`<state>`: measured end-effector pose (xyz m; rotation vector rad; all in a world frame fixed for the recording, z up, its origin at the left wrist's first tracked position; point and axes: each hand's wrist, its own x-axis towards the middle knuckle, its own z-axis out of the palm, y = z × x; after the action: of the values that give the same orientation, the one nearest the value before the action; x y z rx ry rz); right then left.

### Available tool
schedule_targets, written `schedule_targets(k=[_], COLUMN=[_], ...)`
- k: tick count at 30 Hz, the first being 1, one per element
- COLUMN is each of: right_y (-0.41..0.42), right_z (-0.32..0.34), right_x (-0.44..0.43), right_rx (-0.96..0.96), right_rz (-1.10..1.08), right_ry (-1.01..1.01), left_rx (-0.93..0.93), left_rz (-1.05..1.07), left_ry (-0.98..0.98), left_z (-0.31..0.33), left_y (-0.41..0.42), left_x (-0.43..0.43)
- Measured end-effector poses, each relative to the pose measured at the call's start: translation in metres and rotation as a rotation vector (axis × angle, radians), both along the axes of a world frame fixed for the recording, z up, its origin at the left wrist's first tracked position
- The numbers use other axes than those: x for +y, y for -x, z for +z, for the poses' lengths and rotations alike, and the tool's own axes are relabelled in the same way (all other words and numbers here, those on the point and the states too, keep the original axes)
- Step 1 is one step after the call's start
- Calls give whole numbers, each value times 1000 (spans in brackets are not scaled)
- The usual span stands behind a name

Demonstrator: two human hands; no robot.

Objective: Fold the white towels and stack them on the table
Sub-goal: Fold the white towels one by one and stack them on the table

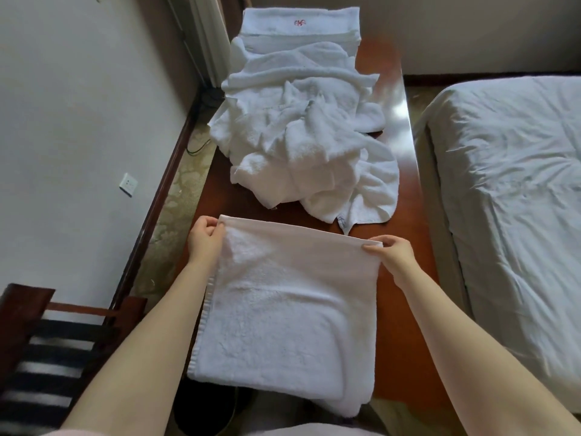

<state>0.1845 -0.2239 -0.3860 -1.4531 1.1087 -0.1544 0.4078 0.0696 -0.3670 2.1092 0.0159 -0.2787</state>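
Observation:
A white towel (283,313) lies folded over at the near end of the reddish wooden table (405,215), its near edge hanging past the table's front. My left hand (204,239) pinches the towel's far left corner. My right hand (391,251) pinches the far right corner. Beyond it a heap of crumpled white towels (301,136) covers the middle of the table. A folded white towel with a red emblem (298,25) sits at the far end.
A bed with white sheets (518,184) runs along the right of the table. A white wall (78,105) with a socket (128,184) is on the left. A dark wooden rack with black straps (47,350) stands at lower left.

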Motion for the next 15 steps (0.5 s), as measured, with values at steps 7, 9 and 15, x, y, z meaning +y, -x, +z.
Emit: schedule_targets(k=[7, 9, 15], right_y=[28, 36, 52], right_z=[52, 71, 122], right_x=[19, 29, 75], right_rx=[-301, -392, -594], right_rz=[-88, -98, -147], right_ry=[-142, -184, -95], left_rx=[-97, -116, -194], left_rz=[19, 11, 69], left_ry=[116, 147, 274], left_z=[48, 62, 94], left_y=[17, 23, 52], left_x=[16, 26, 59])
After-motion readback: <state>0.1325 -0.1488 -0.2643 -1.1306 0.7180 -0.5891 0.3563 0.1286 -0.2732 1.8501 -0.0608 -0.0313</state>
